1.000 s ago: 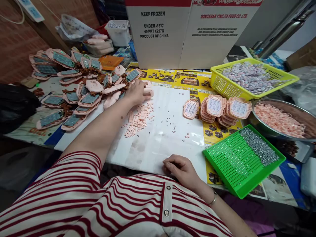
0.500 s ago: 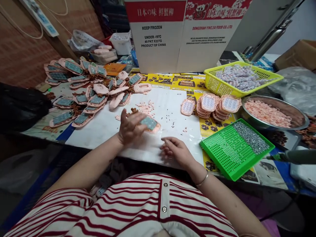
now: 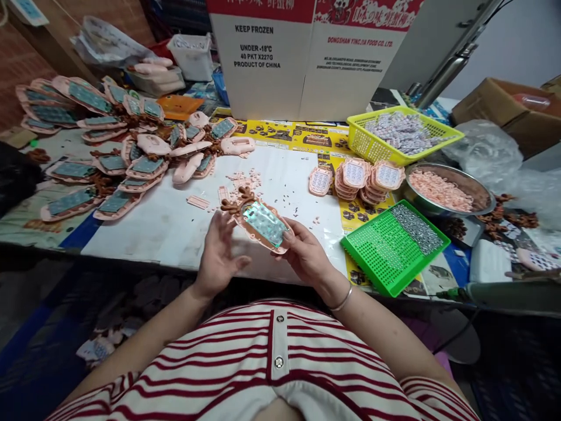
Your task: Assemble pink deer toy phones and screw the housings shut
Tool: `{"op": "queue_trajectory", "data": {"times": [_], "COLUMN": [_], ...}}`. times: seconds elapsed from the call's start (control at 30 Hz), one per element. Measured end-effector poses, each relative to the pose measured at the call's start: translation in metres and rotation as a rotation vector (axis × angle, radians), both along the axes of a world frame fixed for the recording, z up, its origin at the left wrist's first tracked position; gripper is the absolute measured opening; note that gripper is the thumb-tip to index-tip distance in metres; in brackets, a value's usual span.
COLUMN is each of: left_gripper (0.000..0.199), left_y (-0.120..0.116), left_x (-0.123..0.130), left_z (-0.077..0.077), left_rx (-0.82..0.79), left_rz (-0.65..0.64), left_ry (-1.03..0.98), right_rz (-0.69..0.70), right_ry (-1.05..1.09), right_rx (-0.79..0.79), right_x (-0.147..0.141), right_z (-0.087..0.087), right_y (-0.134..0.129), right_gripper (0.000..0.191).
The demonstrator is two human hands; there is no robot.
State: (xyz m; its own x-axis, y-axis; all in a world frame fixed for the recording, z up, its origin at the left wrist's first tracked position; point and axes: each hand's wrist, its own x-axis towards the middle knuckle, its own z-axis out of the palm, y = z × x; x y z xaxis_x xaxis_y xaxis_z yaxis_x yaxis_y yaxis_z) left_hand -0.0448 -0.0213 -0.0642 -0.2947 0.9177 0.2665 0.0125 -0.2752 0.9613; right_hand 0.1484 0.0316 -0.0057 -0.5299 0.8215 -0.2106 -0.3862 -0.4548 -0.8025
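Observation:
A pink toy phone shell (image 3: 264, 225) with a green circuit board and brown antlers hangs tilted above the white sheet. My right hand (image 3: 305, 252) grips its lower right end between thumb and fingers. On the other side, my left hand (image 3: 220, 257) is open, thumb spread, close to the antler end; whether its fingertips touch the shell I cannot tell. Small pink pieces (image 3: 245, 178) and tiny dark bits lie on the white sheet (image 3: 175, 234) behind it. Many similar shells with boards (image 3: 149, 166) are heaped at the left.
Stacks of pink keypad plates (image 3: 354, 175) stand at the right behind a green basket (image 3: 372, 248) of screws. Beyond are a steel bowl (image 3: 486, 204) of pink parts and a yellow basket (image 3: 359, 137) of small packets. A screwdriver-like tool (image 3: 495, 292) lies right. A large carton (image 3: 267, 96) stands behind.
The phone shell has been lifted off the sheet and is now in my right hand. My left hand has opened and drawn back from over it. The view has shifted.

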Motion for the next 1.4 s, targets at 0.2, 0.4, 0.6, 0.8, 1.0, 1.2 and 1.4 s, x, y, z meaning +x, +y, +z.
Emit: {"op": "queue_trajectory", "data": {"times": [0.2,0.4,0.6,0.8,1.0,1.2,1.4], "left_gripper": [0.072,0.066,0.073,0.074,0.078,0.08,0.079], "left_y": [0.025,0.031,0.034,0.038,0.038,0.024,0.011], "left_x": [0.003,-0.003,-0.007,-0.004,0.001,-0.006,-0.011], "left_z": [0.027,0.043,0.049,0.052,0.042,0.038,0.035], "left_rx": [0.002,-0.103,-0.171,-0.186,-0.261,-0.264,-0.343], "left_rz": [-0.397,-0.427,-0.493,-0.486,-0.478,-0.511,-0.703], "left_ry": [-0.646,-0.941,-1.034,-0.962,-0.969,-0.969,-0.914], "right_rz": [0.26,0.131,0.319,0.395,0.266,0.147,-0.201], "right_ry": [-0.115,-1.556,-2.09,-2.063,-1.77,-1.379,-1.025], "right_rx": [0.074,0.842,1.101,1.282,1.913,2.29,1.869], "right_x": [-0.018,0.008,0.025,0.015,-0.005,0.009,0.019], "right_z": [0.01,0.043,0.033,0.036,0.04,0.028,0.032], "right_y": [0.015,0.099,0.152,0.118,0.039,0.009,0.004], "right_gripper": [0.055,0.039,0.038,0.037,0.03,0.022,0.031]}}
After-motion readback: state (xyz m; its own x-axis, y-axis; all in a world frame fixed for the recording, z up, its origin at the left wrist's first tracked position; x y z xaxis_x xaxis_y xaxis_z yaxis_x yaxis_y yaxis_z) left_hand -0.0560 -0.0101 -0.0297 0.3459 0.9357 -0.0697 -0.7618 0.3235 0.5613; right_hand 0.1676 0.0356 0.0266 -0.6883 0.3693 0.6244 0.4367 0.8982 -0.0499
